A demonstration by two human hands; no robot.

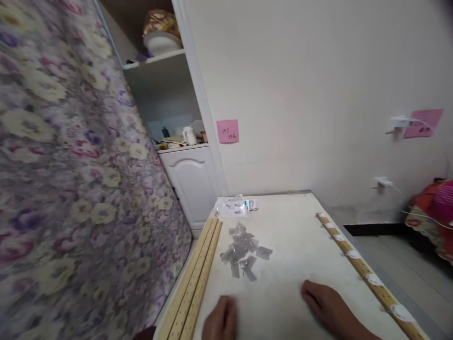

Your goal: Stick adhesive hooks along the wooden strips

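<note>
My left hand [220,318] is curled into a loose fist low over the white table, a little smeared by motion. It is nearest to the wooden strips [196,278] with small holes, which lie side by side along the left edge. My right hand [323,302] rests closed on the tabletop at the right, and nothing shows in its fingers. Beyond the hands, left of the middle, is a loose pile of small clear plastic packets [242,248]; their contents are too small to make out.
Along the table's right edge runs a wooden strip [363,269] with several white round pieces on it. Flat printed packages [231,208] lie at the far left corner of the table [283,226]. A floral curtain [88,189] hangs at the left; a wall stands behind.
</note>
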